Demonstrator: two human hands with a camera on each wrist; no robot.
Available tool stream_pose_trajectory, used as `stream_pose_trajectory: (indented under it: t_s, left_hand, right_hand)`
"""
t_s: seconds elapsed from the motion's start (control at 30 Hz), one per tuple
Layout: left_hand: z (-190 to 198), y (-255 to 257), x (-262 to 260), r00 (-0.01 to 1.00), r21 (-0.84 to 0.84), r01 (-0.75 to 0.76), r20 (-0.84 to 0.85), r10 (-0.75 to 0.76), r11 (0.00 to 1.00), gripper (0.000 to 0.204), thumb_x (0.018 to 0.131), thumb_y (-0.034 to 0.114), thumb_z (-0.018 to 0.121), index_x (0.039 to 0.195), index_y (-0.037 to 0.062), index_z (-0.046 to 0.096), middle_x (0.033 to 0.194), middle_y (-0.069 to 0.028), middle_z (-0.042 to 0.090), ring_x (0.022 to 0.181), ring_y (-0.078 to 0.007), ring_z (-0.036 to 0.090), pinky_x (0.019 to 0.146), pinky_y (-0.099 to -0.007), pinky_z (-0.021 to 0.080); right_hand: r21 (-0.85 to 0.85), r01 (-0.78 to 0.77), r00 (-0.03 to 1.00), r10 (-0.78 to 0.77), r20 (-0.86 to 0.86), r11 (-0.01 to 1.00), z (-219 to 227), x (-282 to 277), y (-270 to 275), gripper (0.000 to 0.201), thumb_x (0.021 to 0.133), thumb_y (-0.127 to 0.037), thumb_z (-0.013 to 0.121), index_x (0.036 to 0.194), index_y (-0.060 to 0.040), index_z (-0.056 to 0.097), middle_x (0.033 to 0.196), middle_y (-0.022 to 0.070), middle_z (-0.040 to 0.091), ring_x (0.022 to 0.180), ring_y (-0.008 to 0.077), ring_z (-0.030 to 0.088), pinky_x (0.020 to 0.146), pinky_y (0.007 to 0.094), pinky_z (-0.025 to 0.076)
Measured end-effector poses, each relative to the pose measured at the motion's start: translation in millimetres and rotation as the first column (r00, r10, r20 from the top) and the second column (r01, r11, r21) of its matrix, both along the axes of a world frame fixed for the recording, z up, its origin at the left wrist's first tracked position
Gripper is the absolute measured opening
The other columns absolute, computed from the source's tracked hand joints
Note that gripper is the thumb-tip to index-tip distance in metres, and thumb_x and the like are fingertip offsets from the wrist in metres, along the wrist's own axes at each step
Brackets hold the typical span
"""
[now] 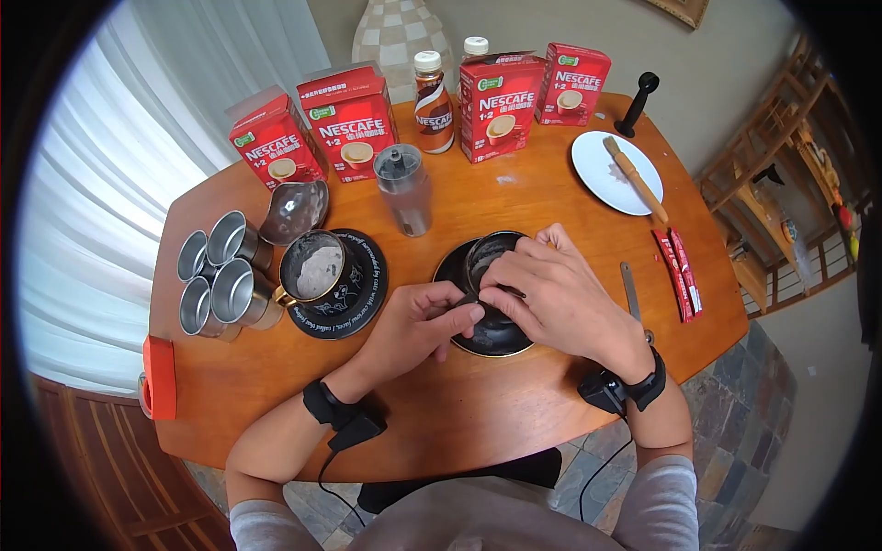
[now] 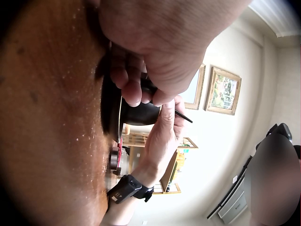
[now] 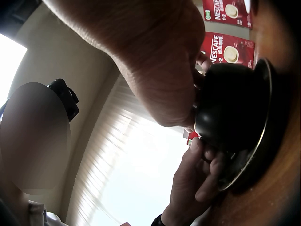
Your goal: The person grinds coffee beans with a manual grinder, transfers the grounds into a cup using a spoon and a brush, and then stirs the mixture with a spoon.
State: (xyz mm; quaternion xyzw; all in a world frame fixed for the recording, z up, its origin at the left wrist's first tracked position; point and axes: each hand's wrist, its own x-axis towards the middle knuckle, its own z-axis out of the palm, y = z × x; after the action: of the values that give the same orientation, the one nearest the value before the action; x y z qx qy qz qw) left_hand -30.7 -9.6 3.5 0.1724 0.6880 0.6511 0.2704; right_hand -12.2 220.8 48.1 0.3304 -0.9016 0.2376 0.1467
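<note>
Between both hands sits the rounded glossy-black cup (image 3: 228, 106); a slender dark stick (image 2: 185, 117), slanted upward, is pinched by the nearer right hand (image 1: 556, 294). The left hand's (image 1: 418, 321) grip cannot be told.

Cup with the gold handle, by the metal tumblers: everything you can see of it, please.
The cup looks glossy and black, perhaps glazed ceramic, with a thin gold rim and a gold handle pointing to the person's left. Pale grey powder with darker patches lies inside. It stands upright on a black saucer with pale lettering, to the right of the nearest metal tumbler. Neither the left hand nor the right hand touches it. Its underside is hidden.
</note>
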Motion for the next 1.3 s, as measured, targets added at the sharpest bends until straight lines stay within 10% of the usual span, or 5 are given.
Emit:
stream_pose_trajectory:
  t_s: [1.3]
  left_hand:
    - [-0.2,-2.9,-3.2,0.997,0.051,0.014,0.070,-0.017,0.999,0.021,0.103,0.022,0.072,0.096,0.0023,0.070,0.081,-0.0012,0.071,0.053,-0.0036,0.055,0.046,-0.0196,0.041]
  right_hand:
    - [-0.013,-0.014,1.000,0.014,0.007,1.000,-2.2,1.8,-0.3,0.012,0.094,-0.019,0.074,0.090,-0.0093,0.070,0.078,0.0070,0.063,0.082,0.0247,0.059,0.083,0.0389,0.039]
